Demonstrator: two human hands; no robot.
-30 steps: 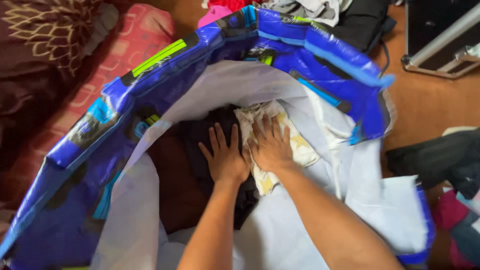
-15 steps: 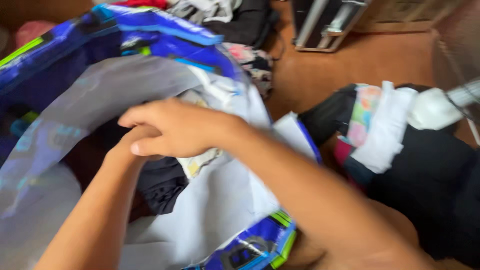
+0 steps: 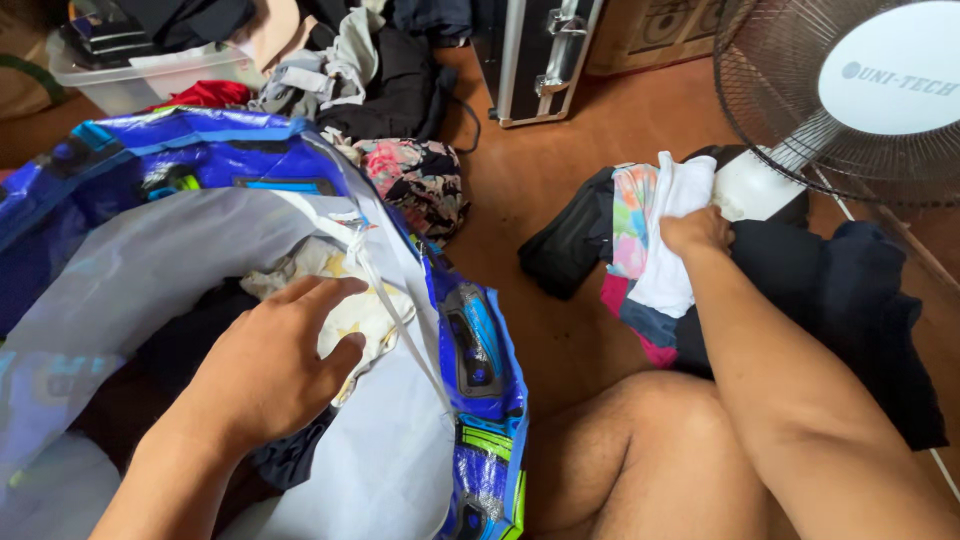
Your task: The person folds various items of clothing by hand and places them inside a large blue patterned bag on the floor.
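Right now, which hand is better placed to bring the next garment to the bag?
Right. The right hand already grips the white cloth on the floor pile, while the left hand hovers open over the bag.

left hand [image 3: 265, 365]: palm down, fingers loosely spread toward 1 o'clock, forearm at 7 o'clock.
right hand [image 3: 695, 230]: fingers curled shut, arm stretched toward 12 o'clock.

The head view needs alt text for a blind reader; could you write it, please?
The right hand grips a white garment on a floor pile beside a fan, while the left hand hovers open over clothes in a blue bag.
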